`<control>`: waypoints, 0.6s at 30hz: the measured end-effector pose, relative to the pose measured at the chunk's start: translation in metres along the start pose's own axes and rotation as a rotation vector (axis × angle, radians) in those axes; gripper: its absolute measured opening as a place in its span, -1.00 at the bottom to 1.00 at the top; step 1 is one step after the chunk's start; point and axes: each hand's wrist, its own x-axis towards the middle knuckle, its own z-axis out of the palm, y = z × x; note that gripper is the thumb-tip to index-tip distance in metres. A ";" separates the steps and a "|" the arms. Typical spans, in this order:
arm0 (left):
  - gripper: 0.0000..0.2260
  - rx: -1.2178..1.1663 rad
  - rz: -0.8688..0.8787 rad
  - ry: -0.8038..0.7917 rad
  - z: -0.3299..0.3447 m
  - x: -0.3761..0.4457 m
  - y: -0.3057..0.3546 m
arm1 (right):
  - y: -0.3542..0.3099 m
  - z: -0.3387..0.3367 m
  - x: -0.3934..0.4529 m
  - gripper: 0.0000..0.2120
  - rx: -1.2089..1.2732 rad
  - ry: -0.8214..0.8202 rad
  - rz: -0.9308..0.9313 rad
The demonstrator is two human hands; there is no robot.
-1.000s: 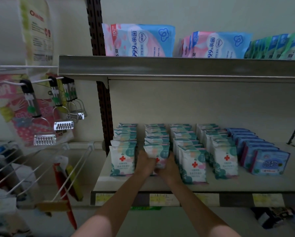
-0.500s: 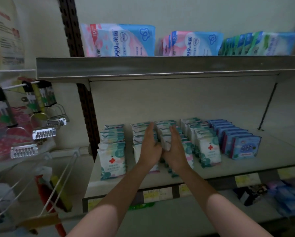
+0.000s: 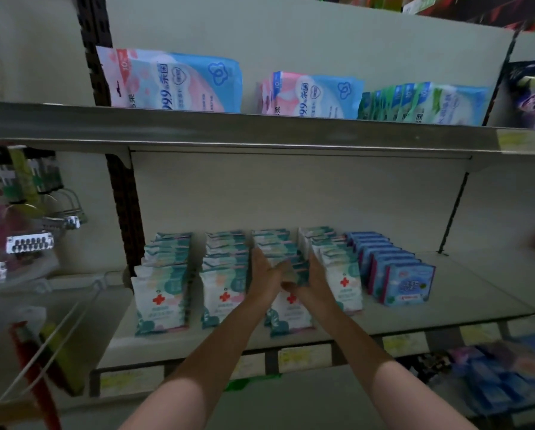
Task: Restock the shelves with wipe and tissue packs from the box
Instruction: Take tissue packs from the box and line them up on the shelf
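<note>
Head view: both hands flank the third row of red-cross wipe packs [image 3: 286, 308] on the lower shelf [image 3: 446, 318]. Left hand [image 3: 264, 274] lies flat-fingered against the row's left side, right hand [image 3: 314, 280] straight-fingered against its right, neither gripping. Blue packs [image 3: 407, 285] stand at the right; larger pink-blue packs [image 3: 179, 82] fill the upper shelf [image 3: 229, 130].

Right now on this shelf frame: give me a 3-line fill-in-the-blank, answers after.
1. Both hands, left hand and right hand, flank the ____ row from the left of red-cross wipe packs.
2. The row of blue packs stands at the ____ end of the rows on the lower shelf.
3. The pink-and-blue bags sit on the ____ shelf.

Answers: third; right; upper
</note>
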 end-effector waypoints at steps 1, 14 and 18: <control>-0.31 -0.066 -0.034 0.052 0.002 0.006 0.000 | -0.001 -0.002 0.006 -0.11 0.069 -0.006 0.023; -0.12 -0.357 -0.342 0.148 -0.008 0.062 0.012 | -0.023 -0.015 0.077 -0.37 0.354 -0.142 0.384; -0.27 -0.299 -0.344 0.177 -0.008 0.058 0.031 | -0.024 -0.029 0.088 -0.38 0.383 -0.220 0.430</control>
